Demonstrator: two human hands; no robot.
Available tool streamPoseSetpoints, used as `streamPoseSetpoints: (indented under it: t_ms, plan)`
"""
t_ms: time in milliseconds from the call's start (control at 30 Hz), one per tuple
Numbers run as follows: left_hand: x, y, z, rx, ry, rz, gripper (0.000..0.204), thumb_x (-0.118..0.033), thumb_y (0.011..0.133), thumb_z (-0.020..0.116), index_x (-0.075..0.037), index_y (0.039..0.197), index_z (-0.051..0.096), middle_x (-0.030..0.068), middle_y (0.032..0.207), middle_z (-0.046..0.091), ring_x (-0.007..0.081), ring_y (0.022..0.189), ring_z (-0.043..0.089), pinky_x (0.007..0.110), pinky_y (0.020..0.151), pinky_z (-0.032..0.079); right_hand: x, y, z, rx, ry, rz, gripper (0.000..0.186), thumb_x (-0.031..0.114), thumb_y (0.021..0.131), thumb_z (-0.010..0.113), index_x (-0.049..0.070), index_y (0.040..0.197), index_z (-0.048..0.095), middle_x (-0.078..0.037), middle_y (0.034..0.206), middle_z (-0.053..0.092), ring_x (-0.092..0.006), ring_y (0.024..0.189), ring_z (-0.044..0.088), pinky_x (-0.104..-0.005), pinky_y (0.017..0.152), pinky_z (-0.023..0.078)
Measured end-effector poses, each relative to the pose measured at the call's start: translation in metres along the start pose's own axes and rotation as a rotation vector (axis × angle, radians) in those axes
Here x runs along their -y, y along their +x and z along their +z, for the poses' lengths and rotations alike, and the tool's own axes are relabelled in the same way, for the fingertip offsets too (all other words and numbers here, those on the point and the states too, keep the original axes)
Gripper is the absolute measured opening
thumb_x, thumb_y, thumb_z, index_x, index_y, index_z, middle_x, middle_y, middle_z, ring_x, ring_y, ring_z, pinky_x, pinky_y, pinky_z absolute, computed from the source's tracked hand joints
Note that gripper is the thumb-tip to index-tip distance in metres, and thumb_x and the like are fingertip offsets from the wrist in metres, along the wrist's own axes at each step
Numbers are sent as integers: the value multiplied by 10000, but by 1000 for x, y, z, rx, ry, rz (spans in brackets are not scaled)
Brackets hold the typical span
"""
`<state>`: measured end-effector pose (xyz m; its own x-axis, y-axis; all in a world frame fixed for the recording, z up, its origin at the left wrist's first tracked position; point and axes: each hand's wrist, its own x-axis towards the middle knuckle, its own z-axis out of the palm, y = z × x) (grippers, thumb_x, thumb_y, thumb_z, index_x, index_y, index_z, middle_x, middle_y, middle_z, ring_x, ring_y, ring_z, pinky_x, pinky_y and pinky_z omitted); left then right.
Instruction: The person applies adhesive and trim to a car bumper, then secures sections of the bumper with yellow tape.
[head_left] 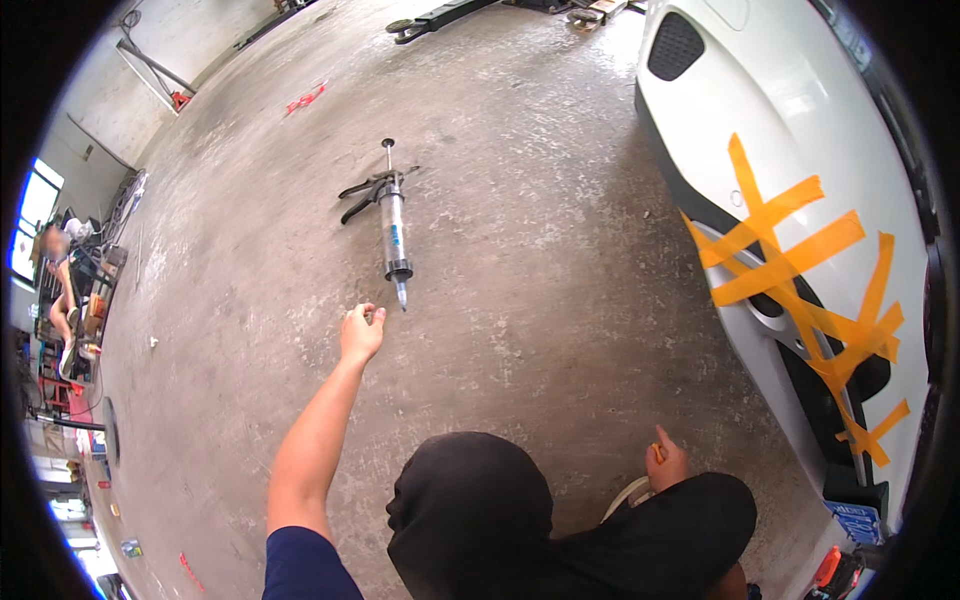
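My left hand (362, 333) reaches out over the floor, thumb and fingers apart, with nothing seen in it. Just past its fingertips lies a caulking gun (393, 222) with a clear barrel, black handles and a pointed nozzle facing me. There is a small gap between hand and nozzle. Low at the right, beside my knee, my right hand (670, 468) is closed around a small orange piece (657, 453), its index finger stretched out. The piece is mostly hidden; its kind cannot be made out. A pale curved rim (626, 496) shows beneath that hand, partly covered by my leg.
To the right stands a white car bumper (770, 110) with strips of orange tape (790, 262) crossed over its lamp recess. My knees in black cloth fill the lower middle. Far left, another person (62, 290) sits among workshop clutter. A black lift arm (445, 18) lies at the back.
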<state>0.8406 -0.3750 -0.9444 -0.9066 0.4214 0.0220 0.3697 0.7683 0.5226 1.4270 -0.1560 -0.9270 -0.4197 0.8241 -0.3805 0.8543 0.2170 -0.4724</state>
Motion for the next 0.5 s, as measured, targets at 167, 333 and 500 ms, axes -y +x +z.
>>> streamPoseSetpoints:
  t_ms: [167,333,500]
  plan:
    - [7,90,43,25,-79,-162,588,-503,873,616,24,1132,633,250,1115,649,364,1069,620,430,920,479,34,29,1,-84,-120,-209,429,165,893,567,30,1300,578,-142,784,650,-284,831,609,-441,967,398]
    - [-91,163,128,368,53,-229,807,-707,695,674,45,987,694,216,982,703,337,962,680,419,823,522,-75,-23,-3,-194,-309,84,367,195,897,553,62,1232,626,-142,832,667,-295,870,617,-438,967,395]
    - [-40,203,144,502,129,-370,484,-315,643,783,23,979,696,150,993,711,257,898,677,369,828,532,-62,-152,-76,196,-260,520,393,353,932,531,139,1249,622,-134,1074,700,-261,1017,644,-465,914,451]
